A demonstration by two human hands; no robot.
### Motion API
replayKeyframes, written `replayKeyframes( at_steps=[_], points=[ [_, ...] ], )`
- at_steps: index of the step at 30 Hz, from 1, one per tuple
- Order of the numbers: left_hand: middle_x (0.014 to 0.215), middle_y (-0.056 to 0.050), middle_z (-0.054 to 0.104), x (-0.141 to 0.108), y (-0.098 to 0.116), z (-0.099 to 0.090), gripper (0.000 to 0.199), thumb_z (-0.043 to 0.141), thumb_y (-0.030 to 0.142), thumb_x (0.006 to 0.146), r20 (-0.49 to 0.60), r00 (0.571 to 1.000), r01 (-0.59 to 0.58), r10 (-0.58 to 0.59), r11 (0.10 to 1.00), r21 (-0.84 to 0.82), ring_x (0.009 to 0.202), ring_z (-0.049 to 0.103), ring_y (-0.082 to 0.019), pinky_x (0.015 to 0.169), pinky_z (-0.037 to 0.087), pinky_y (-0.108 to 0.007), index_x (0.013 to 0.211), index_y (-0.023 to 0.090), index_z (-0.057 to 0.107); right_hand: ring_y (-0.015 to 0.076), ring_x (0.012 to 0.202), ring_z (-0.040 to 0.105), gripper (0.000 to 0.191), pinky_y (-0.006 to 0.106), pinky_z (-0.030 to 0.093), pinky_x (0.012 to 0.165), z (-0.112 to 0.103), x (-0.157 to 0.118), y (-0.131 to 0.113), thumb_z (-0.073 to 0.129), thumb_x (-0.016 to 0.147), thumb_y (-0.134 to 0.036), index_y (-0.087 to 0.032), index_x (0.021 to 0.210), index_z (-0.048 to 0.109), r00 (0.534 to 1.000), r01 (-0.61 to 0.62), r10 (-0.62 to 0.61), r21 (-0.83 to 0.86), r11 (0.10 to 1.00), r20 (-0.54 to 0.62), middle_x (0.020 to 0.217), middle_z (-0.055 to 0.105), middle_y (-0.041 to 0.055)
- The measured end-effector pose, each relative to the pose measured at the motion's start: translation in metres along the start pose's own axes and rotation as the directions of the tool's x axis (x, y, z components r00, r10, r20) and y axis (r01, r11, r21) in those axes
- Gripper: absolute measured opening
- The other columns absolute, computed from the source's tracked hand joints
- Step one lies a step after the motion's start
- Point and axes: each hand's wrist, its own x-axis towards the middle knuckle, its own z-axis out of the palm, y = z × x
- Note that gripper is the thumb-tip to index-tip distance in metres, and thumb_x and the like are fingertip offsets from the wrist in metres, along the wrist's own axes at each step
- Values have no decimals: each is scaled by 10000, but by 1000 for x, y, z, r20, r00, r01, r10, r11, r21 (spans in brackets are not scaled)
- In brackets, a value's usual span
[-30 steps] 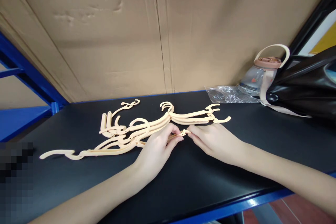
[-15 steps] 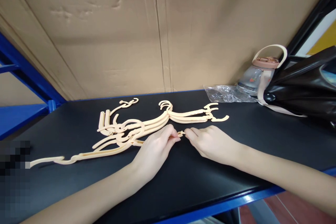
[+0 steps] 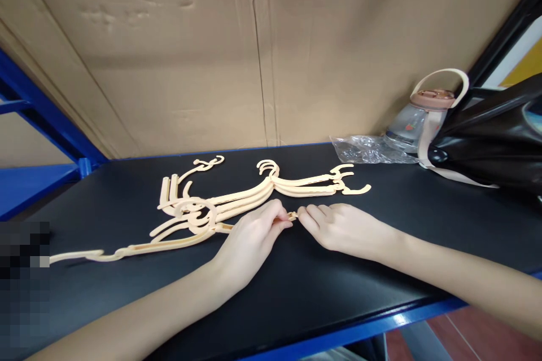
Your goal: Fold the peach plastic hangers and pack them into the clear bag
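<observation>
A cream plastic folding hanger (image 3: 169, 247) lies across the front, its left arm stretched out and its hook tilted to the left. My left hand (image 3: 253, 237) is closed in a pinch round its right arm. My right hand (image 3: 339, 228), fingers curled, grips the small end piece just beyond; a short bit of the joint (image 3: 292, 216) shows between the two hands. Most of that right arm and end piece is hidden by my fingers. Several more cream hangers (image 3: 243, 201) lie right behind, side by side, with hooks at the back and hooked end pieces (image 3: 341, 186) at the right.
The black tabletop (image 3: 296, 299) has a blue metal edge. At the back right stand a clear bottle (image 3: 417, 118) with a strap and a crumpled plastic bag (image 3: 364, 149), beside a black bag (image 3: 486, 135). A cardboard wall (image 3: 190, 56) rises behind; blue frame bars (image 3: 46, 118) are at the left.
The held hanger's hook has turned over to the left. My right fingers have curled a little more round the end piece, while my left hand stays nearly where it was.
</observation>
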Motion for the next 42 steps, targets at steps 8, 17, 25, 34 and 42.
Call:
replayKeyframes(
  at_steps=[8,17,25,34,42],
  points=[
    [876,-3,586,-1,8,-2,145,426,155,924,60,997,-54,47,991,119,799,568,-153,717,458,-285,796,204,475,145,549,544,178,294,274,436,3,-1,0,386,864,6,-100,922,518,997,70,-68,79,994,-26,704,575,31],
    [931,-7,622,1,8,0,65,480,206,912,18,996,-85,83,986,142,827,598,-162,711,470,-285,973,215,497,135,526,537,228,289,229,498,-5,3,14,387,949,-204,-165,790,546,989,-131,87,437,890,119,669,609,6],
    [848,11,624,3,10,-3,84,479,240,921,-30,993,-112,115,988,105,777,593,-138,685,447,-256,899,205,552,133,674,607,267,240,330,582,-11,1,30,443,948,-355,-191,846,626,961,-277,191,695,664,201,761,671,3],
    [812,19,644,1,11,-3,90,491,246,914,-106,983,-117,147,961,251,708,601,-140,635,455,-263,883,204,564,198,748,593,150,309,402,667,-9,9,0,463,908,-163,-130,948,603,947,-207,264,278,938,-185,782,638,57],
    [1142,-91,607,-1,25,-25,295,563,187,855,-196,824,-333,532,734,592,1080,539,-226,921,432,-369,1141,156,499,119,593,568,117,229,363,531,-8,3,17,496,823,-181,-180,902,582,848,-382,524,589,713,-84,740,636,-12]
  ],
)
